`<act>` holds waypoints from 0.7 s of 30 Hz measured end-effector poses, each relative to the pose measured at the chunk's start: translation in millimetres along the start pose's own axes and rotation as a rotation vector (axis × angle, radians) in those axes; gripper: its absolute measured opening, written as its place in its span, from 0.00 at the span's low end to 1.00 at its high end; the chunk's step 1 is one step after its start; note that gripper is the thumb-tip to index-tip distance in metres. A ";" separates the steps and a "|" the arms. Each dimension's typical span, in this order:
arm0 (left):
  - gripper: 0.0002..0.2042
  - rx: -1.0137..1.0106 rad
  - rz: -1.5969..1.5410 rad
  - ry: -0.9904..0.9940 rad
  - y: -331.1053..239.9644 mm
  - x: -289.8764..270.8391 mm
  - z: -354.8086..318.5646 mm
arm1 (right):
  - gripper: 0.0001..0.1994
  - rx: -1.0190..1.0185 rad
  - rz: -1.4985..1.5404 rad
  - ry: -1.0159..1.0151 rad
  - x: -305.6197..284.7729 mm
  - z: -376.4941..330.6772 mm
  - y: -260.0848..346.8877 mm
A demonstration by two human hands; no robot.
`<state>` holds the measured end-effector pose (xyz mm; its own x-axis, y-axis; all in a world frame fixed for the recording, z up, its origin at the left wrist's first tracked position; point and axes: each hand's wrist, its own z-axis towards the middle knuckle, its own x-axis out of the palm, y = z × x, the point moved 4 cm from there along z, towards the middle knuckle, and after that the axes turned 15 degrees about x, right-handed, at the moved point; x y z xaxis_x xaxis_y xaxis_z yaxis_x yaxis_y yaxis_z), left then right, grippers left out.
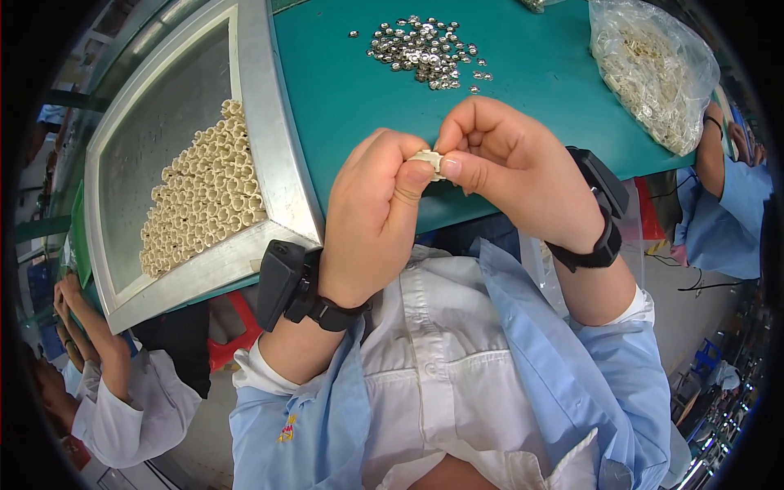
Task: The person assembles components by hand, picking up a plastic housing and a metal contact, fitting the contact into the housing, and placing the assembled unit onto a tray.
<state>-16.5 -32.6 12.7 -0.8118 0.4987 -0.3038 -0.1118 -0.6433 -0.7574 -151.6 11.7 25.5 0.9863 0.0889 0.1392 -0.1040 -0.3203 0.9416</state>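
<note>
A small cream plastic part [429, 160] is pinched between the fingertips of both hands, above the near edge of the green table [327, 73]. My left hand [371, 196] grips its left side with thumb and forefinger. From the other side my right hand [514, 163] presses its thumb and forefinger on the same part, which the fingertips partly cover. Beyond the hands lies a loose pile of small shiny silver domed discs [425, 53]. Similar-coloured ring-shaped cream parts [208, 184] are packed in rows to the left of my left hand.
Those rows sit within a metal-framed tray [282, 122] on the left. A clear plastic bag [653, 82] full of cream parts rests at the table's right. Other people are at both sides, one with a blue sleeve [719, 216] by the bag. A red stool [233, 335] stands below the tray.
</note>
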 end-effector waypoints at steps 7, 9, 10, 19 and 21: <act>0.08 -0.064 -0.278 -0.150 1.6 2.7 -4.3 | 0.05 -0.247 -0.120 -0.195 2.1 -3.3 2.6; 0.08 -0.075 -0.338 -0.208 -2.1 3.3 -3.0 | 0.05 -0.295 -0.148 -0.215 0.4 -4.7 3.1; 0.08 -0.080 -0.367 -0.238 -2.8 2.4 -2.9 | 0.06 -0.293 -0.155 -0.294 -4.4 -7.3 2.0; 0.15 -0.084 -0.540 -0.178 -6.3 1.7 -10.7 | 0.06 -0.258 -0.346 -0.583 -31.3 -7.4 -11.9; 0.16 0.041 -0.569 -0.245 -11.1 4.1 -10.9 | 0.05 -0.297 -0.406 -0.595 -29.4 -7.5 -10.1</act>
<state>-12.4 -17.1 13.6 -0.7261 0.6253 0.2859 -0.5836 -0.3406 -0.7372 -180.5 19.5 14.2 0.8488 -0.4027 -0.3427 0.3327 -0.0969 0.9380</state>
